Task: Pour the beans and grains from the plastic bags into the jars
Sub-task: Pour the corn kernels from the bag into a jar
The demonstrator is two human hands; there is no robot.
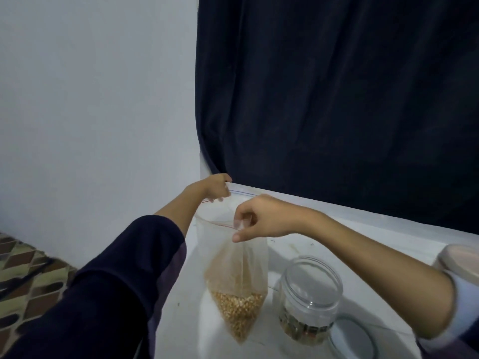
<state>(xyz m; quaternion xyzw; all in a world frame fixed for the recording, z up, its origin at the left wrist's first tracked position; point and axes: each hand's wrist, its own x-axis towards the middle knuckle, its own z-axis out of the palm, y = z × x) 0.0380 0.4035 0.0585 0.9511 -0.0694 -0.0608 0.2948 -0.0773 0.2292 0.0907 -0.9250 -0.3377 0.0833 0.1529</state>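
Both the left hand [216, 189] and right hand [255, 217] pinch the bag [234, 275] open left of the open jar [309, 297]; tipping its grains over that jar's mouth seems next.

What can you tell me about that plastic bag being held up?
The bag is clear, thin plastic with a red-and-blue zip strip at its mouth. It hangs upright above the white table, its mouth pulled apart. The left hand pinches the far lip, the right hand the near one. Yellowish grains fill its bottom corner. A lidless jar stands beside it.
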